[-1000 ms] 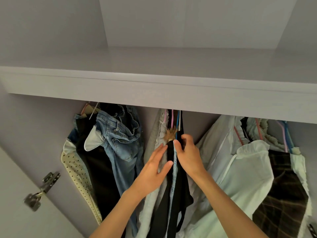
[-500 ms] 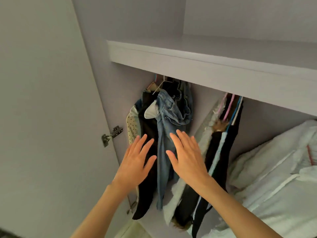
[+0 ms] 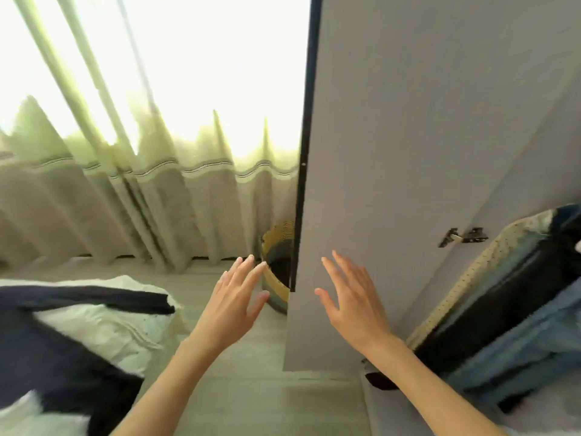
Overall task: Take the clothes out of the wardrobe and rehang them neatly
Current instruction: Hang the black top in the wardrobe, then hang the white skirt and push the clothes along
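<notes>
Clothes (image 3: 515, 313) hang right | wardrobe door (image 3: 424, 152) open | curtains (image 3: 125, 190) left

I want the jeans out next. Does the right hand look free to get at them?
Probably yes. The right hand is open and holds nothing, in front of the door; the jeans hang to its right with nothing between them.

Wardrobe door (image 3: 424, 152) stands centre; curtains (image 3: 141, 184) behind left, basket (image 3: 276, 247) behind door edge, hanging clothes (image 3: 518, 294) right

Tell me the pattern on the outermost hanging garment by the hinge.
Cream with small dark dots, seen in the head view.
</notes>
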The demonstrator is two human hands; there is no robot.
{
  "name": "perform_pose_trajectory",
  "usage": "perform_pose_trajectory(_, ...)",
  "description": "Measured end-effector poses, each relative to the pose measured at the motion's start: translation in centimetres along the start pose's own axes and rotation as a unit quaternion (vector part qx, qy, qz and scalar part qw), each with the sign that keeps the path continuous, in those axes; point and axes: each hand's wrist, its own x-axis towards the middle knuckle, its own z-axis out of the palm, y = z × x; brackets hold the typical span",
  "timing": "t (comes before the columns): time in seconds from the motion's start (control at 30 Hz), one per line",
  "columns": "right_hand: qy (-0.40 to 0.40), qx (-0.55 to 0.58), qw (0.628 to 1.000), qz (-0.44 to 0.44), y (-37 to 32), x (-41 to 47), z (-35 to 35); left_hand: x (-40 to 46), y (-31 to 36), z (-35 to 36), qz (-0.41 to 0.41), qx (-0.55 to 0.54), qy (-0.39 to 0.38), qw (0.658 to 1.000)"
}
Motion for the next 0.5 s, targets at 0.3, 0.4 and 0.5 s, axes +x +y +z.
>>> perform_pose_trajectory(0.3,-0.089,0.101,0.969,-0.209,-22.1,3.6,12.4,-19.5,-17.0,-7.4,-0.288,0.008,0.102,0.952)
perform_pose_trajectory(0.4,-0.124,0.125,0.943,-0.284,-28.6,3.4,16.1,-25.8,-19.8,-9.0,-0.379,0.015,0.114,0.918)
perform_pose_trajectory(0.5,-0.162,0.165,0.916,-0.328,-34.6,2.7,19.0,-31.5,-21.6,-10.5,-0.463,0.021,0.151,0.873)
